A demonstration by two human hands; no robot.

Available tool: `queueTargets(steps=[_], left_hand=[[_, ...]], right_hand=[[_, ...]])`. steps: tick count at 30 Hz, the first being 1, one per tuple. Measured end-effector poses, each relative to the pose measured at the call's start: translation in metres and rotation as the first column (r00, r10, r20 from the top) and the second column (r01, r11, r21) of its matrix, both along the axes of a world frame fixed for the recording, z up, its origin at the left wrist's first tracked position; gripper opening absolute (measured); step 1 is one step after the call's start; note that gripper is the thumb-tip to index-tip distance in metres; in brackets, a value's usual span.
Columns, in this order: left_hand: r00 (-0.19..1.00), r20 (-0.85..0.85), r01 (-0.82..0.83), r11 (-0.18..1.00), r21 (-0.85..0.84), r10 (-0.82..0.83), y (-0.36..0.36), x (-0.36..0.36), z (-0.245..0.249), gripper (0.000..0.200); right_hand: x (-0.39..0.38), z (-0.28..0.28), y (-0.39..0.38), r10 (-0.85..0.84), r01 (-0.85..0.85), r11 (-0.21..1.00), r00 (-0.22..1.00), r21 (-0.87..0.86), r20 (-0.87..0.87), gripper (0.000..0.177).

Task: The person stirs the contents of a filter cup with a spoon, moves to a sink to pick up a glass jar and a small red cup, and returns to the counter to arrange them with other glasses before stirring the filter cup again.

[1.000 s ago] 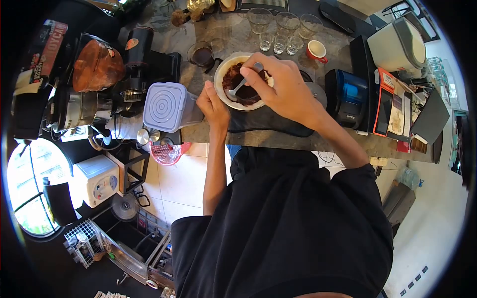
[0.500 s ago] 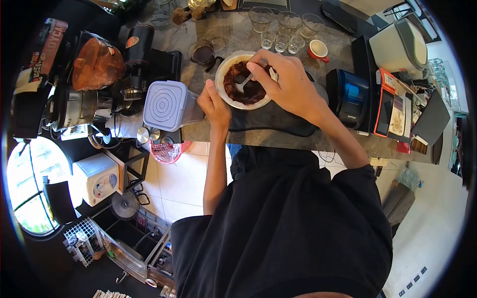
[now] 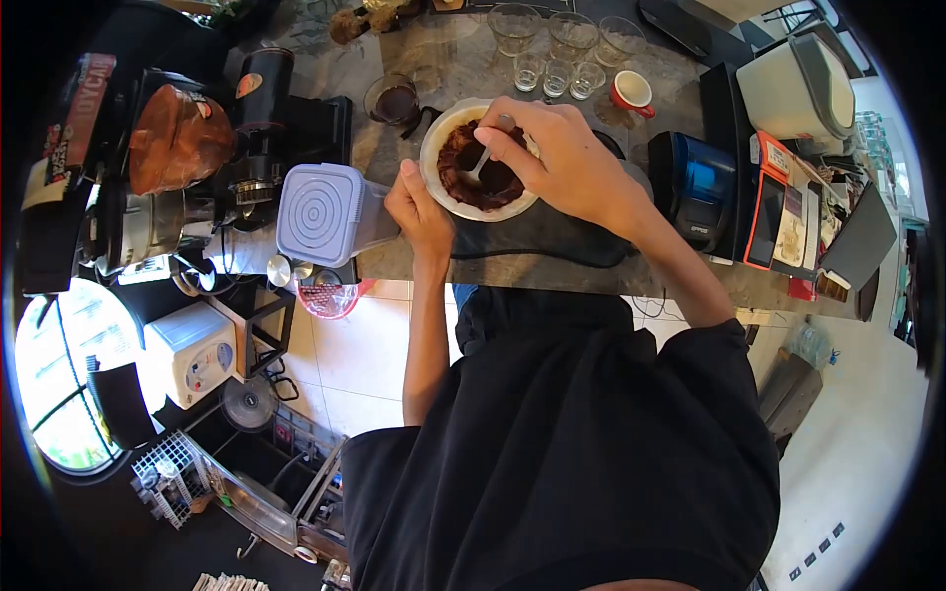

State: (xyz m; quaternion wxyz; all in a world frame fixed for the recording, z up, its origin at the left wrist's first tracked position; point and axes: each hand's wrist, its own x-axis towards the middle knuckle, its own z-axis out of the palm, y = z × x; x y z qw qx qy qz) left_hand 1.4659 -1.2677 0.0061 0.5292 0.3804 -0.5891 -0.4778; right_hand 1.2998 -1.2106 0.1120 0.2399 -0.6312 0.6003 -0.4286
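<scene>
A cream-white bowl (image 3: 429,150) with a dark brown, chocolate-like mixture (image 3: 501,183) inside stands near the counter's front edge. My left hand (image 3: 421,211) grips the bowl's left side, thumb up along the wall and fingers partly hidden beneath. From the right, my right hand (image 3: 567,163) reaches over the rim, pinching the handle of a metal spoon (image 3: 483,160). The spoon's tip is down in the mixture, which also smears the inner wall. Close by my left hand is a translucent square tub (image 3: 321,212) with a lid.
Behind the bowl are a glass of dark liquid (image 3: 397,102), several clear glasses (image 3: 573,37), and a red cup (image 3: 632,91). A coffee grinder (image 3: 260,128) stands to the left, a blue-black printer (image 3: 692,187) to the right. A dark mat (image 3: 542,241) lies under the bowl.
The spoon has shifted slightly left within the bowl, its handle now more upright, and my right hand has moved left with it. My left hand keeps its hold on the bowl.
</scene>
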Motion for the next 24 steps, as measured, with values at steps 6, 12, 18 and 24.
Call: queueTargets(steps=[6,12,18,24], left_hand=[[1.000,0.014,0.026,1.000,-0.001,-0.026,-0.001,0.002,-0.003,0.048],[0.999,-0.026,0.019,0.999,0.026,-0.019,0.000,0.001,-0.002,0.048],[0.999,-0.023,0.027,0.999,0.019,-0.027,0.001,0.001,0.001,0.048],[0.999,-0.006,0.034,0.999,0.000,-0.034,0.000,0.002,0.001,0.048]], right_hand=[[-0.010,0.012,0.004,0.037,-0.037,0.999,0.999,-0.021,-0.007,0.018],[-0.014,0.023,0.007,0.076,-0.076,0.997,0.997,0.000,0.023,0.018],[-0.010,0.016,0.002,0.124,-0.125,0.992,0.991,0.022,0.040,0.019],[-0.012,0.002,-0.001,0.096,-0.097,0.995,0.995,0.033,0.029,0.019]])
